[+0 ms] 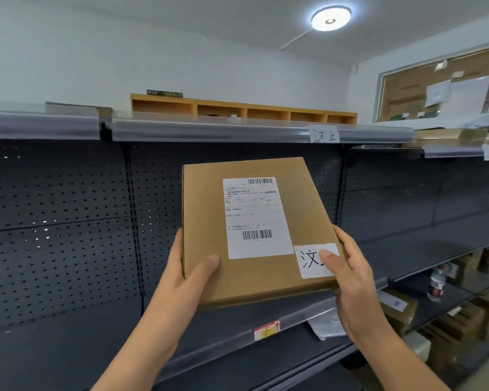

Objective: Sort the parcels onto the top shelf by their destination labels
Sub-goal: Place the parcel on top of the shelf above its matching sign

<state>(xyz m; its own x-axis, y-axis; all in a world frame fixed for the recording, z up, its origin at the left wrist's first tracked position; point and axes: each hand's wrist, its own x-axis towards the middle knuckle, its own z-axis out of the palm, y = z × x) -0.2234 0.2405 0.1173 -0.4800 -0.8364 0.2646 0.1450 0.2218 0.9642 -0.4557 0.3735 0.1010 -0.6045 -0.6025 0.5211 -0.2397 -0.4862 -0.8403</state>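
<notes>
A flat brown cardboard parcel (254, 280) is held up in front of the dark shelving, below the top shelf (209, 131). It carries a white shipping label (256, 218) and a small handwritten white tag (311, 263) at its lower right. My left hand (192, 272) grips the parcel's lower left edge, thumb on top. My right hand (347, 272) grips the lower right corner, its thumb covering part of the tag. A handwritten paper tag (323, 134) with similar characters hangs on the top shelf's front rail, up and to the right of the parcel.
A wooden cubby organiser (243, 110) stands at the back of the top shelf. More brown parcels (398, 309) and a plastic bottle (436, 283) sit on lower shelves at the right. A grey bag (326, 327) lies under the middle shelf. A flat box (449, 134) rests on the upper right shelf.
</notes>
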